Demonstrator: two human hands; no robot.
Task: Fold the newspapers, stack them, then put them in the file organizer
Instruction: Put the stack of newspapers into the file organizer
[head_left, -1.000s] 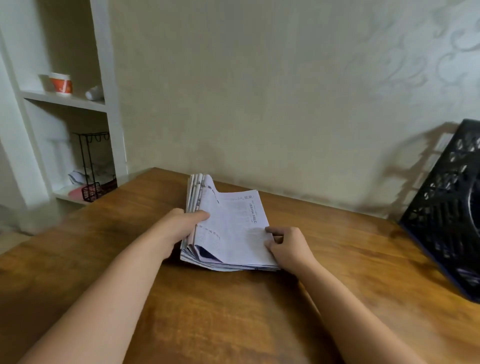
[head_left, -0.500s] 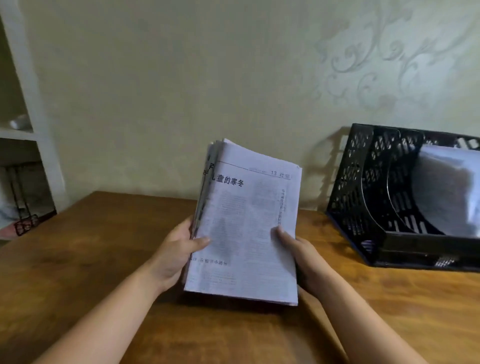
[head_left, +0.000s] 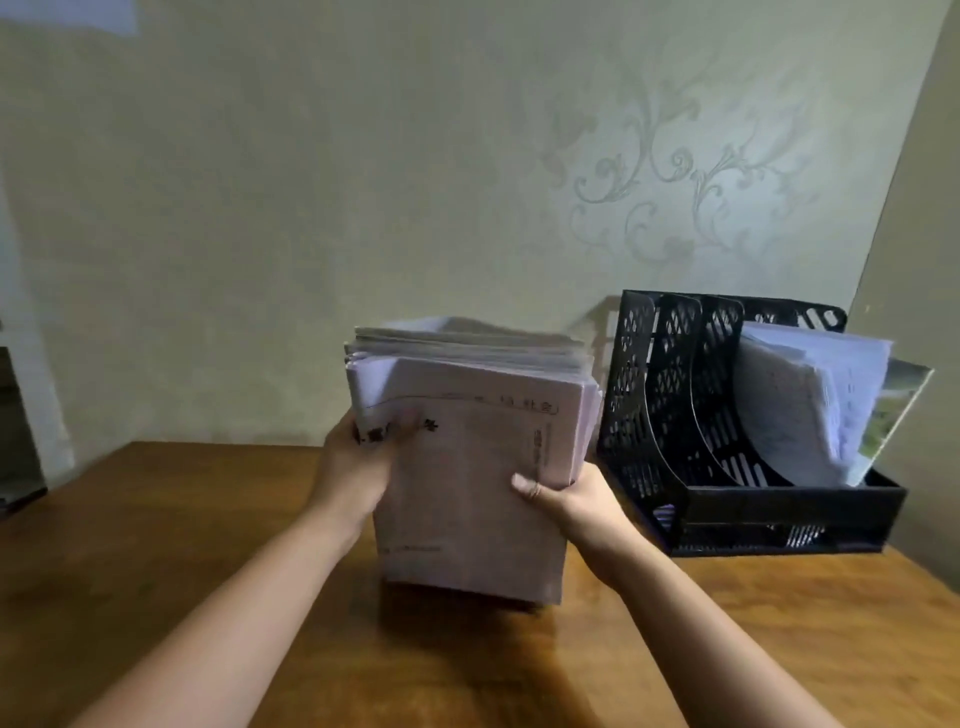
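A thick stack of folded newspapers (head_left: 467, 467) stands nearly upright above the wooden table (head_left: 156, 545), its printed front page facing me. My left hand (head_left: 358, 462) grips its left edge, thumb on the front page. My right hand (head_left: 566, 501) holds the right edge lower down, thumb on the front. The black mesh file organizer (head_left: 675, 415) stands just right of the stack against the wall. Its two left slots hold nothing that I can see, and papers (head_left: 810, 400) lean in its right slot.
A patterned wall rises right behind the table. A second wall closes the corner to the right of the organizer. Bare tabletop lies to the left and in front of the stack.
The stack has been lifted from flat on the table to nearly upright and carried right toward the organizer. My view has turned right, bringing the whole organizer into sight.
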